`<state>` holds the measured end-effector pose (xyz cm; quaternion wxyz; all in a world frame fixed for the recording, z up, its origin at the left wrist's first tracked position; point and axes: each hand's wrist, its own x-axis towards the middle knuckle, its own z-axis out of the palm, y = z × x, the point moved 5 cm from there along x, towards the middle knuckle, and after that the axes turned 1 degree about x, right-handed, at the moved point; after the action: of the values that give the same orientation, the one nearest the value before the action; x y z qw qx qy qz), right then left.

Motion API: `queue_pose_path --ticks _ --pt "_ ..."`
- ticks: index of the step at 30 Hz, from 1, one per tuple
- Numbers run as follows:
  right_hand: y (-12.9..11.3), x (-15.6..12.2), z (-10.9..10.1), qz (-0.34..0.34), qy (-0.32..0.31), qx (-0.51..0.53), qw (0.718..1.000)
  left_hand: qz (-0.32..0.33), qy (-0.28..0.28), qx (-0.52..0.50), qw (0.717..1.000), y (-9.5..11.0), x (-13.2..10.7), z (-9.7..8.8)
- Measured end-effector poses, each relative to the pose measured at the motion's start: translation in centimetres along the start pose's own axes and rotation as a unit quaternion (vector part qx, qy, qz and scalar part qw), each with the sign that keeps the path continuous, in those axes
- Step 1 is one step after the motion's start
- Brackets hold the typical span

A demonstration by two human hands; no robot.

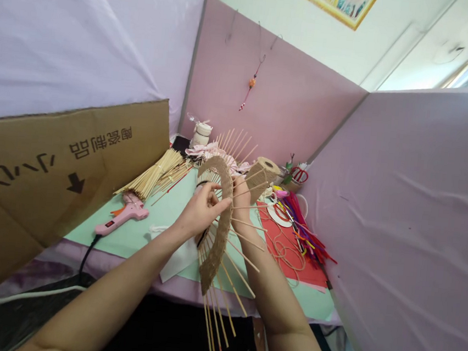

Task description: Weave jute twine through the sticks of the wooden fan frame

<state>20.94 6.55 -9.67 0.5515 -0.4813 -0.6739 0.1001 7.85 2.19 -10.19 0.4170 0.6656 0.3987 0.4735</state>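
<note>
Upright between my hands is a fan of thin wooden sticks (228, 291) with a curved brown burlap ribbon (215, 251) running across it. The sticks spread outward past the ribbon's edge, toward me and to the right. My left hand (204, 208) is closed on the near side, thumb pressed on the ribbon and fingers curled among the sticks. On the other side my right hand (241, 195) grips the same piece, its fingertips partly hidden behind the ribbon. A dark curved part shows near the sticks' inner end, mostly covered by my left hand.
A pink glue gun (125, 214) lies at left beside a bundle of wooden sticks (155, 173) and a tall cardboard sheet (72, 176). Behind stand a burlap roll (261, 178) and a white jar (201, 135). Right, colourful pipe cleaners (307, 232) and twine (284, 252) lie on red paper (311, 272).
</note>
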Motion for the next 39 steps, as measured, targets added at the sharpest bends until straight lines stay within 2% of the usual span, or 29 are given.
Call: queue_pose_path --ticks 6,14,19,25,29,32,37,39 --pt "-1.7 0.2 -0.4 -0.038 0.001 -0.087 0.995 -0.033 0.001 0.052 0.998 0.5 0.4 -0.5" --pt "-1.5 0.4 -0.4 -0.053 -0.013 -0.121 0.991 -0.049 0.015 0.118 0.992 1.1 0.3 -0.8" --pt "-1.8 0.7 -3.3 -0.102 0.018 -0.133 0.986 -0.047 0.031 0.125 0.991 1.1 -0.2 -0.8" --pt "-4.4 0.9 -8.1 -0.175 0.036 -0.174 0.968 -0.044 0.037 0.125 0.99 1.0 -0.4 -0.4" --pt "-6.1 1.1 -10.2 -0.197 0.048 -0.21 0.956 -0.039 0.04 0.12 0.991 0.8 -0.3 -0.2" --pt "-7.6 1.6 -11.2 -0.218 0.021 -0.223 0.95 -0.037 0.04 0.122 0.991 0.7 -0.4 -0.2" --pt "-10.5 2.5 -11.7 -0.262 -0.08 -0.262 0.926 -0.038 0.038 0.127 0.99 0.7 -0.4 -0.2" --pt "-11.4 2.6 -11.8 -0.281 -0.087 -0.271 0.916 -0.038 0.037 0.128 0.99 0.6 -0.4 -0.1"
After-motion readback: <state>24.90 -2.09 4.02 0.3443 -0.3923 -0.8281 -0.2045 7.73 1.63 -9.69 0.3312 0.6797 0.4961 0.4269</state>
